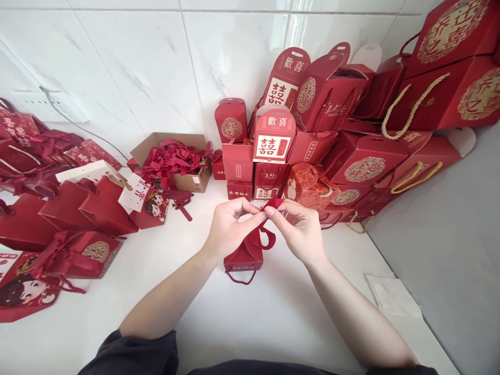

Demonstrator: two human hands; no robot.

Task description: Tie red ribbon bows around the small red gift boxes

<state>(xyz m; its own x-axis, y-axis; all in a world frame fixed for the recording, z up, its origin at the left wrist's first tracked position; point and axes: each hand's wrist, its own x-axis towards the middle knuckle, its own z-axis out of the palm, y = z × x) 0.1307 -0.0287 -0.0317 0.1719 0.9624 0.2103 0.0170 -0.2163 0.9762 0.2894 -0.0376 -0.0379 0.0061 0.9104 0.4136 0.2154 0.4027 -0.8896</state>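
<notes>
Both hands meet in front of me, pinching a dark red ribbon (pixel 267 239) between thumbs and fingers. My left hand (pixel 234 225) is closed on it from the left, and my right hand (pixel 297 227) grips it from the right, fingertips nearly touching. A loop of the ribbon hangs below them. Under the hands, a small red gift box (pixel 242 259) rests on the white table, its thin cord handle lying toward me. My left hand and the ribbon partly cover the box's top.
Beyond my hands, red gift boxes (pixel 367 161) are stacked against the tiled wall, rising to the right. A cardboard box (pixel 187 182) full of red ribbons stands back left. More red boxes (pixel 105 203) line the left side. Folded white paper (pixel 394 296) lies at right on the table (pixel 242 323).
</notes>
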